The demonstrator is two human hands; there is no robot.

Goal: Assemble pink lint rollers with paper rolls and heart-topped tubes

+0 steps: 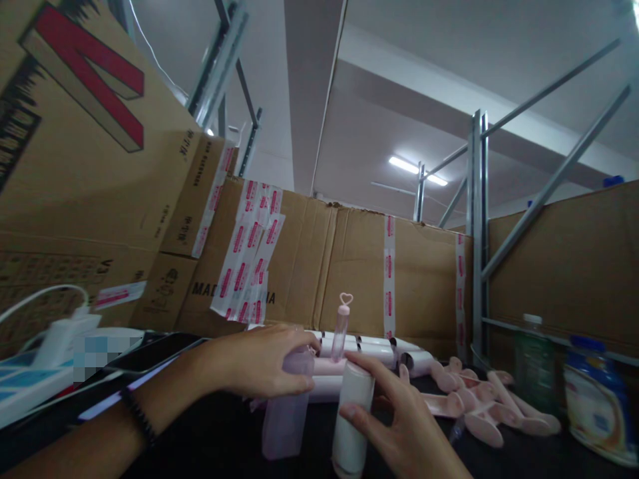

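My left hand [254, 362] is closed around the top of a translucent, pale-lilac plastic container [285, 426], which stands on the dark surface. My right hand [399, 409] grips a white cylindrical bottle [353, 419] between thumb and fingers; the bottle stands nearly upright, beside the container and apart from it. Just behind, between both hands, a slim clear pink tube [340, 336] rises, topped by a heart-shaped loop handle. Several white and pink cylinders [324, 389] lie in rows behind my hands, partly hidden by them.
Several pink plastic pieces [484, 429] are heaped on the right, near a green bottle [535, 366] and a blue-capped container [596, 399]. A phone [154, 352], a power strip [30, 392] and cables lie left. Taped cardboard walls [309, 259] enclose the back and sides.
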